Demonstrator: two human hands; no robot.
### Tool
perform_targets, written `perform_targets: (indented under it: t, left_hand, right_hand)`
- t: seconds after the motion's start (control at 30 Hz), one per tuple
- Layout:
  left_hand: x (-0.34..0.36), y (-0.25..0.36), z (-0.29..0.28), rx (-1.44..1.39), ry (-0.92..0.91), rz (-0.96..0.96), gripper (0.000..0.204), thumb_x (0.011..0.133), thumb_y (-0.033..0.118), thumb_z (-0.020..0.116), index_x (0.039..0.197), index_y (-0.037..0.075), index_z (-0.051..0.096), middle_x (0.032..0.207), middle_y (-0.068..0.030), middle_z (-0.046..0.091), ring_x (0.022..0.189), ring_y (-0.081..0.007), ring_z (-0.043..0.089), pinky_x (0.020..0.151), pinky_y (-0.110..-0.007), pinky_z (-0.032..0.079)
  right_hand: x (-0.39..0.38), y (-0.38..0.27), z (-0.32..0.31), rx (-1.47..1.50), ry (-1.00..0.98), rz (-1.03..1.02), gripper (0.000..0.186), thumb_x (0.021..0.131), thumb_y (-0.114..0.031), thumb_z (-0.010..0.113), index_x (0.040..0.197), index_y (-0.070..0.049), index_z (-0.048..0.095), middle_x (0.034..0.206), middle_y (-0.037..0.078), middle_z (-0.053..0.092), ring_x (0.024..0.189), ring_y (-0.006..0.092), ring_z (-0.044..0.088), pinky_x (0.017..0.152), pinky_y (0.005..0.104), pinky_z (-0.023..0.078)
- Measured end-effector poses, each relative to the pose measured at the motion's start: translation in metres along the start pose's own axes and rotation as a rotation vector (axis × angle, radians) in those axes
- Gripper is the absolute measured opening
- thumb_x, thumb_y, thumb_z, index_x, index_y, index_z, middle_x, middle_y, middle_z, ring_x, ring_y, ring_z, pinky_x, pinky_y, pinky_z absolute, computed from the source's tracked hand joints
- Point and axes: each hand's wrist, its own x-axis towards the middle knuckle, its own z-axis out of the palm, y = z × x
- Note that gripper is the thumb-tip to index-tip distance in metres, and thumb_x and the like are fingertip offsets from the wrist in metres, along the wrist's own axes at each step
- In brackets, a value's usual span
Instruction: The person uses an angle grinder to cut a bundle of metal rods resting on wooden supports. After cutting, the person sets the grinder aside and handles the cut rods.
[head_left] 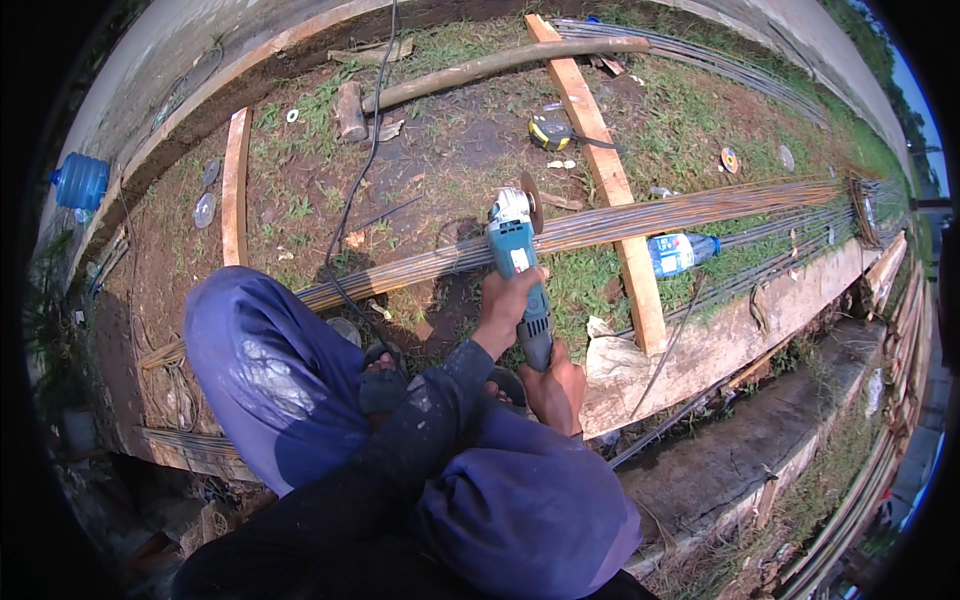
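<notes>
A teal angle grinder (518,245) with a silver head and upright disc (534,200) is held over a long bundle of rusty steel rods (670,210). My left hand (508,310) is closed round the grinder's middle, and my right hand (555,390) grips its rear end. The rods lie across a wooden beam (628,260) at my right. A black cord (348,225) runs over the ground to my left. My purple-trousered knees are bent below my arms, with sandalled feet partly showing.
Another plank (236,185), a mallet (352,112), a tape measure (549,134), spare discs (729,160) and a plastic bottle (682,253) lie about. A blue water jug (82,181) stands at far left. A concrete ledge (730,370) and ditch edge run along the right.
</notes>
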Motion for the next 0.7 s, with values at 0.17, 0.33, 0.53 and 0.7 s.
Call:
perform_targets:
  t: [0.17, 0.33, 0.53, 0.7]
  left_hand:
    - [0.002, 0.003, 0.000, -0.003, 0.006, -0.011, 0.023, 0.082, 0.023, 0.076, 0.093, 0.006, 0.066, 0.081, 0.0008, 0.061, 0.070, -0.0116, 0.060, 0.065, -0.033, 0.047]
    - [0.002, 0.006, 0.002, -0.024, -0.010, -0.031, 0.023, 0.083, 0.022, 0.076, 0.094, 0.006, 0.066, 0.081, 0.0008, 0.061, 0.070, -0.0115, 0.059, 0.065, -0.033, 0.047]
    - [-0.001, 0.010, 0.001, -0.044, -0.014, -0.047, 0.023, 0.082, 0.023, 0.076, 0.094, 0.005, 0.066, 0.081, 0.0005, 0.061, 0.069, -0.0116, 0.059, 0.064, -0.033, 0.047]
    - [0.001, 0.010, -0.001, -0.052, -0.013, -0.060, 0.025, 0.082, 0.023, 0.077, 0.096, 0.005, 0.066, 0.081, 0.0000, 0.061, 0.068, -0.0122, 0.059, 0.063, -0.033, 0.047]
  right_hand:
    - [0.002, -0.006, -0.006, -0.025, -0.046, 0.064, 0.044, 0.074, -0.024, 0.075, 0.109, -0.001, 0.060, 0.083, 0.030, 0.069, 0.082, 0.0509, 0.068, 0.077, 0.0553, 0.053]
    - [0.002, -0.015, -0.013, -0.034, -0.057, 0.080, 0.042, 0.075, -0.024, 0.075, 0.107, -0.002, 0.059, 0.083, 0.031, 0.069, 0.083, 0.0520, 0.068, 0.078, 0.0568, 0.052]
    - [0.000, -0.020, -0.016, -0.038, -0.071, 0.084, 0.042, 0.077, -0.027, 0.077, 0.104, -0.002, 0.057, 0.083, 0.033, 0.069, 0.084, 0.0528, 0.067, 0.078, 0.0583, 0.051]
    - [-0.001, -0.024, -0.019, -0.060, -0.083, 0.078, 0.044, 0.078, -0.028, 0.077, 0.107, -0.001, 0.057, 0.083, 0.033, 0.069, 0.084, 0.0527, 0.068, 0.079, 0.0578, 0.052]
